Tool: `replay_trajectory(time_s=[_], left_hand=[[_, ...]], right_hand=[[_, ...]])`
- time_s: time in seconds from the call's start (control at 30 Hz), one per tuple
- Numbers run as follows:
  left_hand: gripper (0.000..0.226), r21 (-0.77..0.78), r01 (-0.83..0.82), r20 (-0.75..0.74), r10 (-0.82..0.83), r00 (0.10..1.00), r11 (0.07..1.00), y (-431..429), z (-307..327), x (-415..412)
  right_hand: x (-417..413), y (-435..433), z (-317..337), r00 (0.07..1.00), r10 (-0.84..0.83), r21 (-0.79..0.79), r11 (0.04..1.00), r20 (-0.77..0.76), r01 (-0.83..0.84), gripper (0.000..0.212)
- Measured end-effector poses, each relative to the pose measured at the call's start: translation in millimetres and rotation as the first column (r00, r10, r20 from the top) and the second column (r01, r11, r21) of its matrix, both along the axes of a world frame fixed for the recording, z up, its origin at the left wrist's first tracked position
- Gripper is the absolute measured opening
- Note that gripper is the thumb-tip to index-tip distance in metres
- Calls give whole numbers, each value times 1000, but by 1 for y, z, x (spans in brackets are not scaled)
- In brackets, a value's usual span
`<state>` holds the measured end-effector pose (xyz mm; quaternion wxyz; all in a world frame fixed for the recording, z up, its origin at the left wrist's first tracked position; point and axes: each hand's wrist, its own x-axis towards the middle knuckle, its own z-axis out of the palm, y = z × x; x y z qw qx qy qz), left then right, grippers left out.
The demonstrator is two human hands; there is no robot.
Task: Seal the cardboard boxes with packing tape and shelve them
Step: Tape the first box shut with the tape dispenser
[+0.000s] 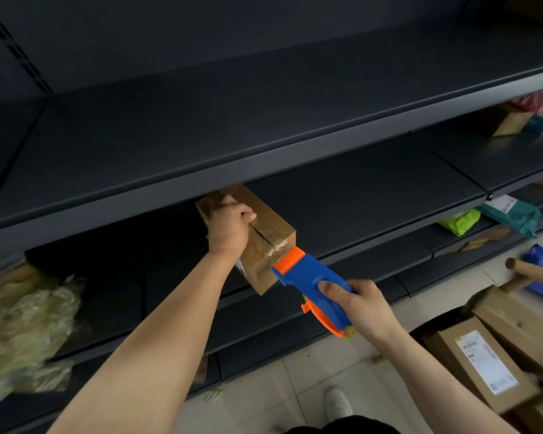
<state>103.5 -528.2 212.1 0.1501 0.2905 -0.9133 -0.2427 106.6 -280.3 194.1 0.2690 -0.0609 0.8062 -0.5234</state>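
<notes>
Dim overall, the dark shelves (264,126) above the left hand (229,227) swallowing detail. Soft light brightens the floor tiles (295,380) below the right hand (364,305). Wide-angle bending curves the shelf edges; the crumpled plastic (25,333) far left is blurred.

Dark metal shelving (295,98) stands ahead of you over pale floor tiles (298,368).
Crumpled clear wrap (25,333) lies on your lower left shelf; green parcels (511,216), perhaps mailers, at right; labelled cartons (483,355) on the floor.

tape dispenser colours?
Blue body with orange front tip and orange rear rim on the tape dispenser, held in the right hand. Head view.
</notes>
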Motion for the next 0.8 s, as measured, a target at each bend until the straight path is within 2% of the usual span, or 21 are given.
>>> replay_trajectory(time_s=[0.03, 0.07, 0.2, 0.27, 0.4, 0.57, 0.7, 0.8], left_hand=[[20, -140, 83, 17, -82, 997, 987, 3, 0, 2], [24, -215, 161, 24, -159, 987, 963, 6, 0, 4], [51, -52, 266, 206, -250, 946, 963, 20, -8, 14], [61, -53, 312, 314, -281, 907, 949, 21, -15, 16], [65, -86, 381, 444, -307, 842, 921, 15, -21, 18], [72, -96, 391, 491, -298, 819, 915, 16, -20, 20], [73, -84, 410, 517, -312, 797, 908, 15, -15, 19], [79, -100, 410, 509, -308, 804, 907, 17, -15, 19]], right_hand=[[-1, -1, 1, 1000, 5, 4, 1000, -11, -5, 53], [-2, -2, 0, 1000, 11, 13, 1000, -24, -10, 56], [-5, -3, -1, 1000, 13, -17, 1000, -4, -13, 49], [-6, -4, 0, 1000, 17, -10, 1000, 1, -17, 45], [-4, 7, -7, 1000, 8, 28, 1000, -14, -7, 53], [7, 35, -5, 999, 7, -89, 996, 32, -4, 35], [18, 54, 4, 1000, 15, -28, 1000, 7, -15, 44], [13, 39, 2, 999, 43, 101, 994, -34, -39, 47]])
